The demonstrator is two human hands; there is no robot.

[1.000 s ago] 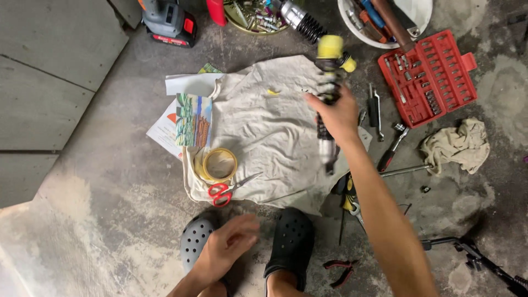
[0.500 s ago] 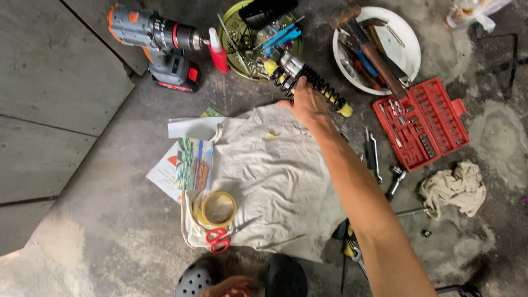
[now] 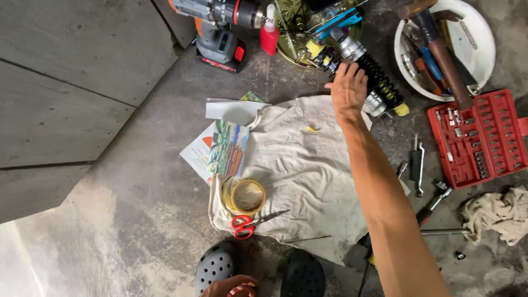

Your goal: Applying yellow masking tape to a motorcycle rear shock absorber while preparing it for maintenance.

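Down on the concrete floor [image 3: 110, 231], a pale cloth [image 3: 308, 181] serves as the landmark. Left of it lies a colourful leaflet [image 3: 223, 151]; on its lower left corner sit a roll of tape [image 3: 247, 196] and red-handled scissors [image 3: 247, 224]. Below the cloth, the left hand [image 3: 230, 287] rests by black clogs [image 3: 215, 267], fingers curled, holding nothing visible. Above the cloth's upper right edge, the right hand [image 3: 347, 88] lies with fingers spread on a black-sprung shock absorber [image 3: 371, 74]. Right of the cloth stands a red socket case [image 3: 478, 137].
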